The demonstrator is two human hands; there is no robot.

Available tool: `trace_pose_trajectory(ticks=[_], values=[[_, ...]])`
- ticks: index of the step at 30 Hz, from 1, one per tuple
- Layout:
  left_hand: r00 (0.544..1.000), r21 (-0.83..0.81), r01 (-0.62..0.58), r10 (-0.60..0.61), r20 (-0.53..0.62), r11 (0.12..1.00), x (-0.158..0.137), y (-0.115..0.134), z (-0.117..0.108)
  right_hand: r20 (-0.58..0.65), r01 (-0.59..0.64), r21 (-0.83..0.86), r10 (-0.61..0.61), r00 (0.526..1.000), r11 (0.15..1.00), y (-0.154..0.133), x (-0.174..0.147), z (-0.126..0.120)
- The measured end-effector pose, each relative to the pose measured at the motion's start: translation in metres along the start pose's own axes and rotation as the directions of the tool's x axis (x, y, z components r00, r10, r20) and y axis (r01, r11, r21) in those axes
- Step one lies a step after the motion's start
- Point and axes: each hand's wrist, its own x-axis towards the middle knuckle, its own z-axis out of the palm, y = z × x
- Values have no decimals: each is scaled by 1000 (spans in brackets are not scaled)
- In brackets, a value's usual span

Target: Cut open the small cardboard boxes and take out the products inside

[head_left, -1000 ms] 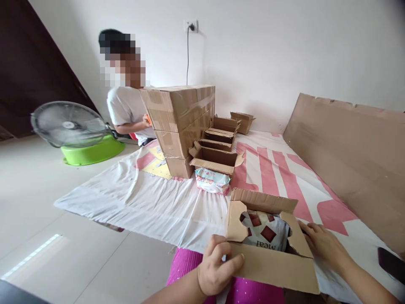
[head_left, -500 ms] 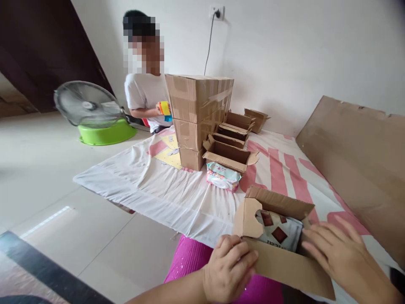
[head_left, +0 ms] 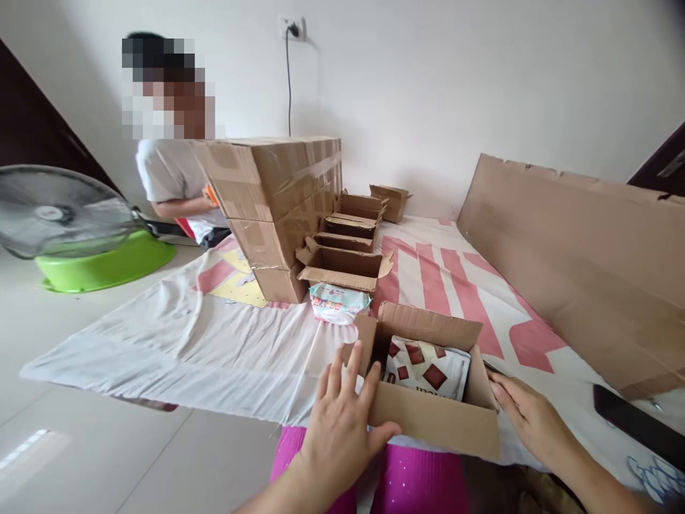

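Observation:
An open cardboard box (head_left: 434,421) stands at the table's near edge, just in front of me. Inside it lies a white pouch (head_left: 428,370) with dark red diamond shapes and partly hidden print. My left hand (head_left: 342,414) rests with spread fingers on the box's left flap and near corner, gripping nothing. At the opposite end, my right hand (head_left: 527,410) has its fingers closed at the folded-out right flap; some of its fingertips are hidden. Beyond the box sits a pale green and white soft pack (head_left: 340,303).
Sealed cartons (head_left: 283,235) are stacked at left centre, with several open boxes (head_left: 342,265) in a row beside them. A large cardboard sheet (head_left: 578,264) leans at right; a dark phone-like slab (head_left: 636,425) lies near it. A person (head_left: 171,171) sits behind the stack, near a fan (head_left: 58,213).
The view has swung right. My left hand has gone from a closed grip on the near flap to spread fingers at the left side. My right hand has moved from the box's opening to its right flap.

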Motion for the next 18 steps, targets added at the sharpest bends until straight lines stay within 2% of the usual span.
trace_pose_trajectory(ticks=[2,5,8,10,12,14,16,18], values=[[997,-76,77,-76,21,994,-1,-8,8,30,-26,84,23,999,996,-2,0,2],[974,-247,214,-186,131,945,3,-23,16,89,-71,271,49,995,960,-10,2,3],[926,-399,372,-303,226,838,12,-44,18,102,-68,480,22,995,874,-24,7,0],[904,-515,428,-341,259,743,18,-61,17,91,-21,579,-39,995,815,-36,11,-5],[894,-627,446,-343,288,639,21,-78,16,47,41,621,-89,995,782,-46,17,-9],[885,-697,460,-343,314,550,22,-91,16,-28,80,624,-80,996,777,-53,22,-8],[872,-725,480,-359,332,494,19,-100,17,-86,87,614,-43,995,785,-58,27,-3],[863,-739,492,-373,342,461,16,-104,19,-89,89,594,-44,995,800,-59,30,6]])
